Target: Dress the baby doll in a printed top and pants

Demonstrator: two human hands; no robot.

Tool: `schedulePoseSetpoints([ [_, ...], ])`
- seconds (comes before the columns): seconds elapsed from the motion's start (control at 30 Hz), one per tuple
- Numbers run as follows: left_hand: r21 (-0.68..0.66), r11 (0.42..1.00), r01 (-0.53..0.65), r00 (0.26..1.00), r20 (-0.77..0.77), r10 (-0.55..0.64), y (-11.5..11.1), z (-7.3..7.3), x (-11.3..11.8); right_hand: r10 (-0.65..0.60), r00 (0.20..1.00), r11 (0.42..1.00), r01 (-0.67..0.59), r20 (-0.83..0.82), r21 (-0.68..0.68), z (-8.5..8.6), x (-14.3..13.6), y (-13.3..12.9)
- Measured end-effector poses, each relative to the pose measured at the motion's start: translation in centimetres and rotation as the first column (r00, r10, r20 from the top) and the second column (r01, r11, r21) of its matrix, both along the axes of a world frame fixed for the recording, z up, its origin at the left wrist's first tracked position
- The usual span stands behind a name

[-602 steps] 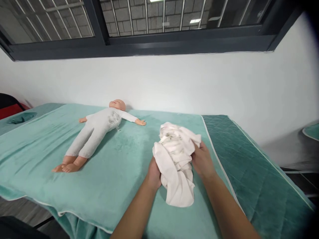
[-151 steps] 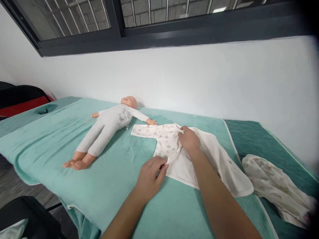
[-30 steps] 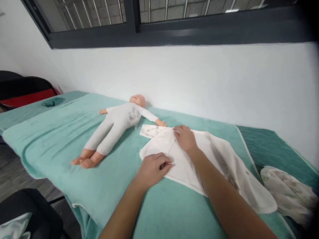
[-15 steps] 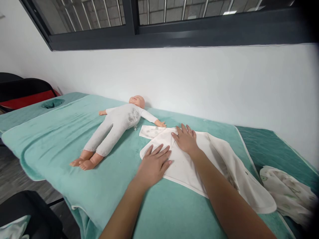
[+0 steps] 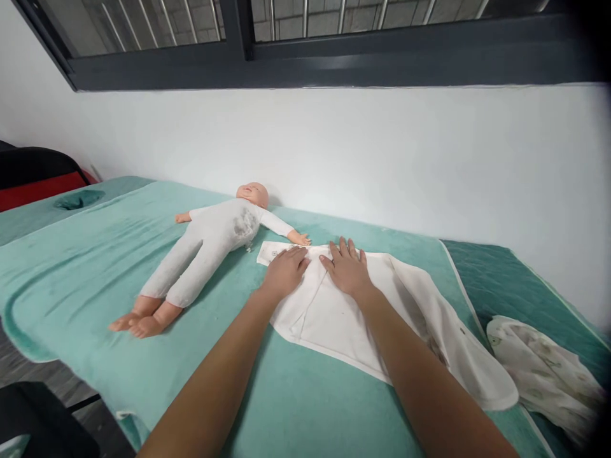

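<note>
A white baby garment or cloth (image 5: 329, 318) lies spread on the green cover, partly folded, with a small print showing at its far left strip. My left hand (image 5: 285, 272) rests on that left part, fingers stretched toward the far edge. Beside it my right hand (image 5: 348, 267) lies flat on the cloth near its far edge, fingers spread. Neither hand grips anything. To the left a baby doll (image 5: 210, 245) with a white cloth body lies on its back, one hand touching or just behind the cloth's far left edge.
A crumpled printed cloth (image 5: 539, 366) lies at the right on the darker green sheet (image 5: 487, 267). The green cover (image 5: 119, 254) drapes over the bed. Behind stand a white wall (image 5: 358, 152) and a dark window frame (image 5: 334, 67). A black chair (image 5: 42, 420) is at the lower left.
My left hand has moved away from me, from the cloth's near left part to its far left strip. My right hand stays on the cloth. The view has shifted slightly right.
</note>
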State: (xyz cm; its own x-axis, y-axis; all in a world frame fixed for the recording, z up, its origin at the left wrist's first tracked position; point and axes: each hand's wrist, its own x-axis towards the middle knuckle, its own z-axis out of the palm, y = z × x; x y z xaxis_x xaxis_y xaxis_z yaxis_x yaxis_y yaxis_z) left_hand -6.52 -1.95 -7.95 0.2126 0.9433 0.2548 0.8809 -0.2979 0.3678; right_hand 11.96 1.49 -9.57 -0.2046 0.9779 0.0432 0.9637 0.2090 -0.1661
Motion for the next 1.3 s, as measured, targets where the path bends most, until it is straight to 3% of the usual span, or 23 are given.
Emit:
schedulePoseSetpoints([
  [0.23,-0.012,0.996,-0.087,0.986,-0.143,0.085,-0.5,-1.0,0.0,0.022,0.998,0.997,-0.018,-0.057,0.071,0.1,0.0,-0.5],
  [0.4,0.007,0.994,-0.107,0.979,-0.171,0.106,-0.1,-1.1,0.0,0.218,0.96,0.976,-0.213,-0.175,0.049,1.2,1.1,-4.5],
  [0.5,0.018,0.992,-0.126,0.977,-0.168,0.128,0.2,-1.3,0.2,0.309,0.9,0.951,-0.301,-0.308,0.076,2.8,4.2,-6.9],
  [0.57,0.025,0.991,-0.134,0.978,-0.155,0.136,0.4,-1.3,0.2,0.237,0.89,0.969,-0.19,-0.39,0.156,3.8,7.7,-7.5],
  [0.63,0.042,0.988,-0.151,0.98,-0.129,0.155,0.4,-1.1,0.1,0.048,0.889,0.976,0.056,-0.455,0.211,4.1,11.9,-7.3],
  [0.73,0.112,0.98,-0.165,0.984,-0.044,0.171,0.1,-0.3,0.3,-0.286,0.865,0.915,0.374,-0.412,0.15,3.3,17.3,-6.5],
  [0.8,0.192,0.973,-0.132,0.991,0.04,0.126,-0.6,0.4,1.0,-0.388,0.857,0.906,0.422,-0.34,0.029,2.6,19.5,-6.1],
  [0.9,0.226,0.971,-0.073,0.974,0.224,0.021,-2.3,1.6,4.0,-0.382,0.855,0.921,0.383,-0.35,-0.07,2.2,20.3,-6.2],
  [1.03,-0.085,0.993,0.081,0.805,0.593,-0.015,-3.9,2.9,10.7,-0.283,0.763,0.951,0.301,-0.582,-0.069,3.1,19.5,-6.9],
  [1.1,-0.249,0.956,0.153,0.672,0.736,0.085,-3.8,3.2,14.1,-0.25,0.655,0.965,0.229,-0.713,-0.128,3.9,19.2,-7.3],
  [1.17,-0.384,0.898,0.213,0.54,0.813,0.219,-3.2,3.2,17.0,-0.172,0.565,0.985,0.074,-0.807,-0.158,4.6,19.0,-7.9],
  [1.23,-0.438,0.869,0.231,0.457,0.837,0.3,-2.6,2.7,19.0,-0.042,0.504,0.985,-0.123,-0.862,-0.12,5.2,18.8,-8.3],
  [1.3,-0.427,0.885,0.185,0.418,0.849,0.323,-2.1,2.0,20.2,0.06,0.476,0.97,-0.237,-0.877,-0.062,5.4,18.9,-8.6],
])
